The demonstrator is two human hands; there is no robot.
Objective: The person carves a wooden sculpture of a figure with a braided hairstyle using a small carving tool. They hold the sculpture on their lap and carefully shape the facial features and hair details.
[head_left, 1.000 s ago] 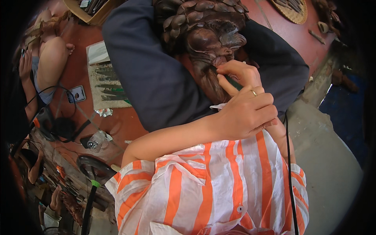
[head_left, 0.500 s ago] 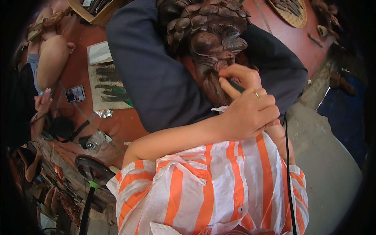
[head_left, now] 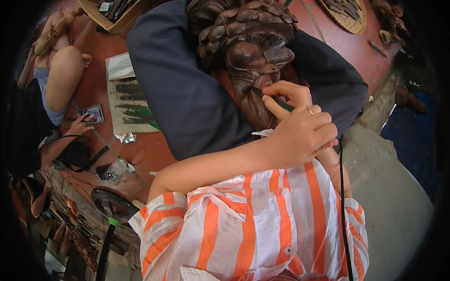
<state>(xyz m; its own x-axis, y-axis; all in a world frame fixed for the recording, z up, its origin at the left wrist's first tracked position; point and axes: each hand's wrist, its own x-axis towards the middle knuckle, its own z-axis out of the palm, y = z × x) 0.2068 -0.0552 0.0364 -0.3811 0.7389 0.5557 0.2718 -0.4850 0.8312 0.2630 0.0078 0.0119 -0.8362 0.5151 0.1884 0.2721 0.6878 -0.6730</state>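
A dark brown wood carving (head_left: 247, 55) with scale-like, rounded relief lies between my bent legs, its narrower end toward me. My right hand (head_left: 291, 93) pinches a thin carving tool (head_left: 282, 104) with a dark green handle, fingertips close to the wood. The tool's dark tip meets the carved surface. Crossing in from the left, my left hand (head_left: 304, 133), with a ring on one finger, is closed over the rear of the handle, beside my right wrist. Its fingertips are partly hidden.
Left, dark flat tools (head_left: 133, 107) lie on a pale mat (head_left: 117, 122). Beyond, a seated person's hand (head_left: 80, 125) touches a phone (head_left: 96, 114). Nearby are a clear plastic cup (head_left: 117, 172) and a box of tools (head_left: 112, 21). Far right stands a woven basket (head_left: 360, 23). A black cable (head_left: 344, 210) hangs over my shirt.
The tool has shifted slightly in my hands, and its dark tip shows more plainly against the wood. The other person's hand has come down onto the phone.
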